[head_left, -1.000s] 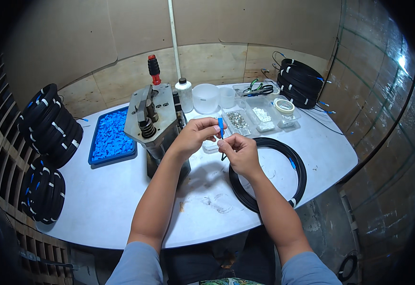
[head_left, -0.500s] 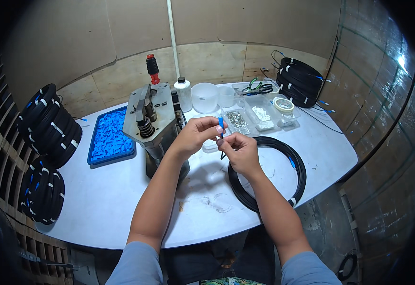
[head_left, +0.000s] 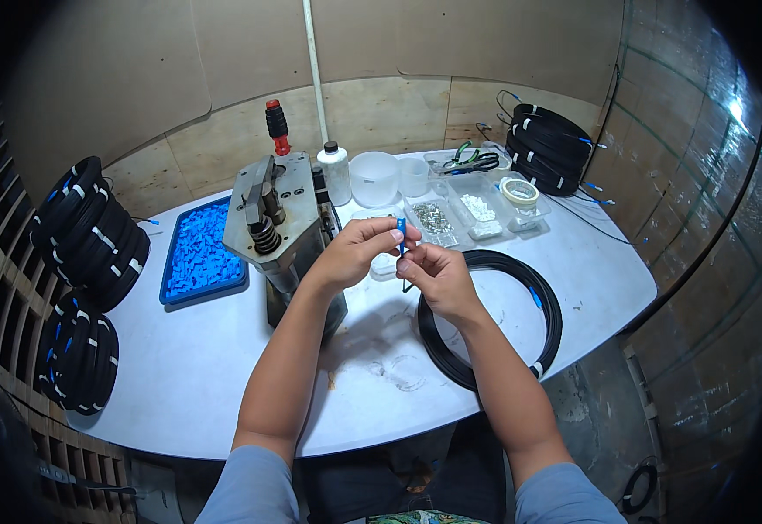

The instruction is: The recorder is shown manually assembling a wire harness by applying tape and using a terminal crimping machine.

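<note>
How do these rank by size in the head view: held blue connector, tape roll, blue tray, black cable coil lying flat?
Largest to smallest:
black cable coil, by outline
blue tray
tape roll
blue connector, partly hidden

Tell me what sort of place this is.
Likely a small cable-assembly workshop: the white worktable holds a metal bench machine, a blue tray of small blue parts, and stacked black cable coils at the right rear.
</note>
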